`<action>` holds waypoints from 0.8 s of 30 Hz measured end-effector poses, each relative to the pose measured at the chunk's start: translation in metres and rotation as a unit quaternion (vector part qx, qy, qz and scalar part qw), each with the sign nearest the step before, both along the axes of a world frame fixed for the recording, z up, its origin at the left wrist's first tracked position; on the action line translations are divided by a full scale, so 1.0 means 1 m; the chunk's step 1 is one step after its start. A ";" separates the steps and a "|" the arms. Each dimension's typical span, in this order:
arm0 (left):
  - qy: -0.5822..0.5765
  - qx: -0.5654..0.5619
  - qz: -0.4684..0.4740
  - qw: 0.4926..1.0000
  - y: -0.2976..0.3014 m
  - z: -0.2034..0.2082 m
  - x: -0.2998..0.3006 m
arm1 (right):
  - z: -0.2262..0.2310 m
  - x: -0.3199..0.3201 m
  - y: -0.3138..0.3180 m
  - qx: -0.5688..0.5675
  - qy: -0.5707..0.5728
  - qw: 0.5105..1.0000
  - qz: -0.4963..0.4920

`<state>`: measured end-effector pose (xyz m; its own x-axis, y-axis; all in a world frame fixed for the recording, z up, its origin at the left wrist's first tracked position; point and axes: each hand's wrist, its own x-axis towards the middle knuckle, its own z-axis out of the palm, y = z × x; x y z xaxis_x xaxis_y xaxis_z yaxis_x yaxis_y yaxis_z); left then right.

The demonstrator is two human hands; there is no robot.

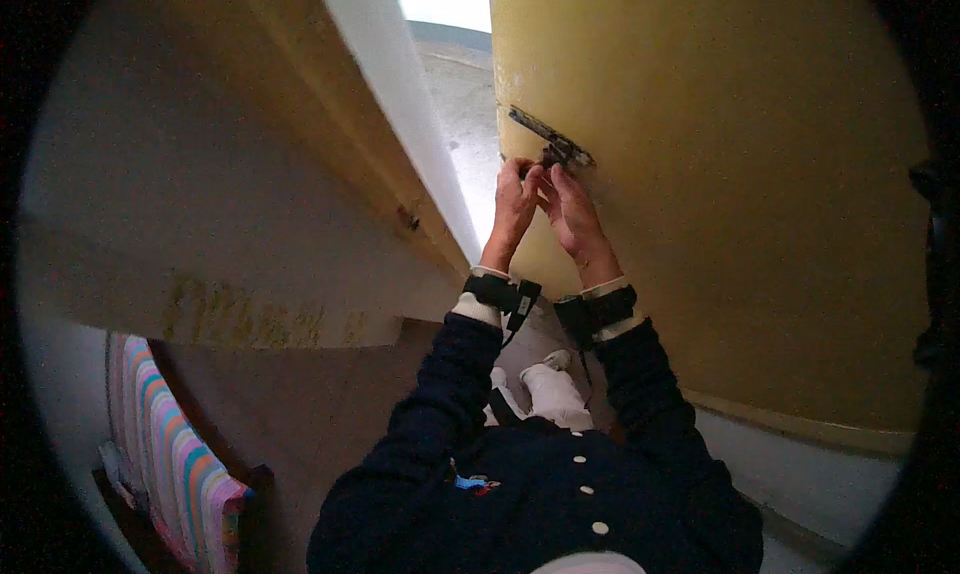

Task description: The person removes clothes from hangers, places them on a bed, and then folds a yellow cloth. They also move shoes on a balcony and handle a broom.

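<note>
A yellow door (pixel 740 194) stands ajar in front of me. Near its free edge is a dark, worn metal door handle (pixel 545 132), set at a slant in the view. Just below it, a small dark lock part (pixel 552 156) shows above my fingertips. My left hand (pixel 513 202) is closed at the door's edge, its fingers bent around something small and dark that they mostly hide. Beside it, my right hand (pixel 574 214) has its fingers drawn together at the lock part. The fingertips of both hands nearly meet, and what the right ones grip is hidden.
To the left runs the yellowish door frame (pixel 340 94), with a pale wall (pixel 200 244) beside it. Bright ground (pixel 455 104) shows through the gap. A striped cloth (pixel 185 444) covers something low at the lower left. My shoes (pixel 550 389) are close to the door.
</note>
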<state>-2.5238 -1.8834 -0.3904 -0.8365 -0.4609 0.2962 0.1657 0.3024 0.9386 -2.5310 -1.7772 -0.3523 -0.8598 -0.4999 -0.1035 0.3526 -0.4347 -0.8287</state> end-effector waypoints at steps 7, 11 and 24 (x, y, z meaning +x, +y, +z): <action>0.021 -0.014 -0.043 0.999 0.001 -0.005 -0.005 | -0.010 -0.020 -0.003 -0.116 -0.012 0.993 -0.024; 0.031 -0.068 0.037 0.997 0.016 0.010 -0.002 | 0.001 -0.027 0.008 -0.018 0.140 0.990 0.016; 0.031 -0.024 0.028 0.999 0.057 0.056 0.011 | 0.034 -0.034 0.055 -0.160 -0.061 0.977 0.126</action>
<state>-2.5125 -1.8265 -0.3342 -0.7889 -0.4904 0.3704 0.2054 0.3577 0.9110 -2.5651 -1.7218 -0.3185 -0.6970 -0.7171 -0.0008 0.5690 -0.5524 -0.6092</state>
